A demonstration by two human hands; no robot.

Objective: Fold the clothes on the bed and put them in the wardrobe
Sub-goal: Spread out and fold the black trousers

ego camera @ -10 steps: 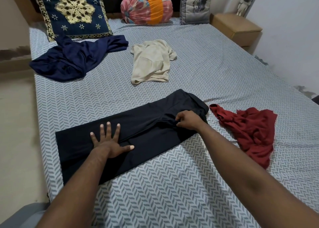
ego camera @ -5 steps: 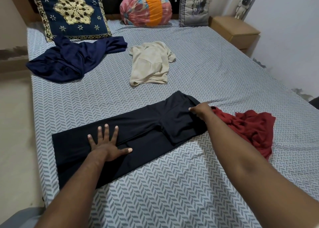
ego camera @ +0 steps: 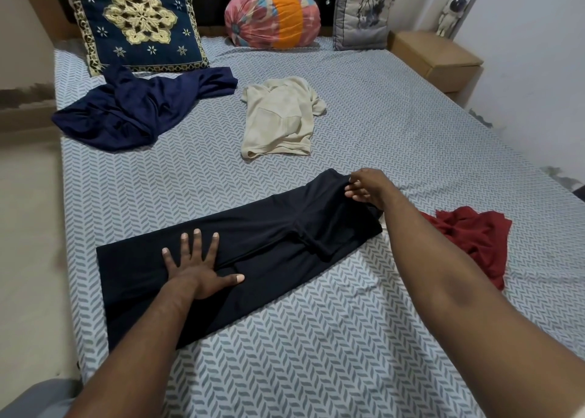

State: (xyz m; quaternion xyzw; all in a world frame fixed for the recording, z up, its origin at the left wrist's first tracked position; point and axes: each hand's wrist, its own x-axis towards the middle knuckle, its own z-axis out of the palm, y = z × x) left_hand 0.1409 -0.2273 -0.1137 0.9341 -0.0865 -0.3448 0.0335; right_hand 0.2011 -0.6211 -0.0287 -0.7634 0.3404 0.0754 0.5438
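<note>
I see left hand (ego camera: 196, 272) spread flat on black trousers (ego camera: 269, 243), toward the bed's (ego camera: 316, 354) left edge. Right hand (ego camera: 368, 188) touches waistband; can't tell if pinching.

No legible text, label, brand, number or sign anywhere in view.
</note>
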